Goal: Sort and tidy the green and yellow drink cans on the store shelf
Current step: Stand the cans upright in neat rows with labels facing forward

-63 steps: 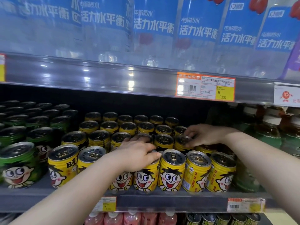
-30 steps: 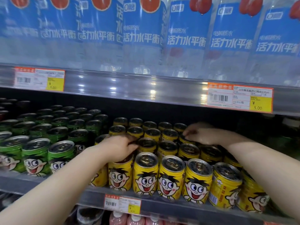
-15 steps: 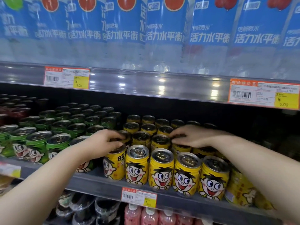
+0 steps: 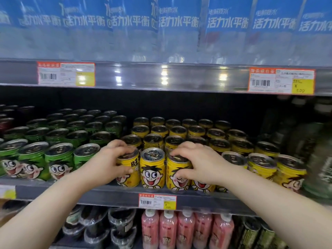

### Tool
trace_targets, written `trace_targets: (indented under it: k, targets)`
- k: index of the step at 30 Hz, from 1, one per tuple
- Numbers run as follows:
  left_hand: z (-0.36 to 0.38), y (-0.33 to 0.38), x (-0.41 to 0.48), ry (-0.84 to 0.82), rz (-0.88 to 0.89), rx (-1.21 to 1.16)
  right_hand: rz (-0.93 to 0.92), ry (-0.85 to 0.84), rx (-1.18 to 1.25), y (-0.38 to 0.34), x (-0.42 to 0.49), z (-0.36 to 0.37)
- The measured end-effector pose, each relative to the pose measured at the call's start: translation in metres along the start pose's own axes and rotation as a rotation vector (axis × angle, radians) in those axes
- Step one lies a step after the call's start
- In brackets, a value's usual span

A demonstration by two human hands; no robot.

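Observation:
Yellow cartoon-face cans (image 4: 190, 133) fill the middle shelf in several rows, with green cans (image 4: 59, 160) in rows to their left. My left hand (image 4: 109, 162) grips the leftmost front yellow can (image 4: 130, 177), fingers curled over its top and thumb on its side. My right hand (image 4: 199, 162) grips another front yellow can (image 4: 175, 178), fingers over its rim. One yellow can (image 4: 152, 168) stands untouched between those two. More front yellow cans (image 4: 289, 171) stand to the right, partly hidden by my right wrist.
The shelf edge (image 4: 111, 194) carries a price tag (image 4: 157, 201). The upper shelf with blue-labelled bottles (image 4: 179, 24) hangs close overhead. Pink bottles (image 4: 186, 229) and dark packs (image 4: 100, 225) fill the shelf below. Green bottles (image 4: 319, 159) stand at the far right.
My right hand came forward from the back rows onto a front yellow can. My left hand stays at the leftmost front can. The view shifted so the cans sit more central.

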State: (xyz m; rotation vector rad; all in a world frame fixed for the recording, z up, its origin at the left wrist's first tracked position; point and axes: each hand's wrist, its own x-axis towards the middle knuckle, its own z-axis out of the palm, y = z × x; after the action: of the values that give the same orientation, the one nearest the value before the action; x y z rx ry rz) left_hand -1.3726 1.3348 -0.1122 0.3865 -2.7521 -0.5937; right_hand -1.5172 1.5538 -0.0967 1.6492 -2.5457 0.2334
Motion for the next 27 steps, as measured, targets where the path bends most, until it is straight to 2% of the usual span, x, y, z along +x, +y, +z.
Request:
trace_targets:
  k: [5,9,12,14,18,22,27]
  targets:
    - [-0.015,-0.006,0.002,-0.165,0.036,0.013,0.016,0.068,-0.016,-0.001,-0.002,0.007]
    - [-0.015,-0.001,0.002,-0.085,0.021,0.174,0.029,0.094,-0.015,-0.003,-0.002,0.009]
    - [-0.014,0.009,0.002,-0.094,-0.009,0.305,0.032,0.041,0.059,-0.002,-0.005,0.004]
    - [-0.010,0.021,0.002,-0.091,0.031,0.376,0.065,0.016,0.186,0.003,-0.011,-0.009]
    - [0.008,0.051,0.006,-0.079,0.187,0.346,0.265,0.166,0.215,0.033,-0.030,-0.036]
    - [0.034,0.076,0.013,-0.092,0.259,0.350,0.363,-0.018,0.111,0.057,-0.058,-0.038]
    - [0.054,0.107,0.027,-0.087,0.326,0.351,0.438,-0.025,0.106,0.082,-0.087,-0.040]
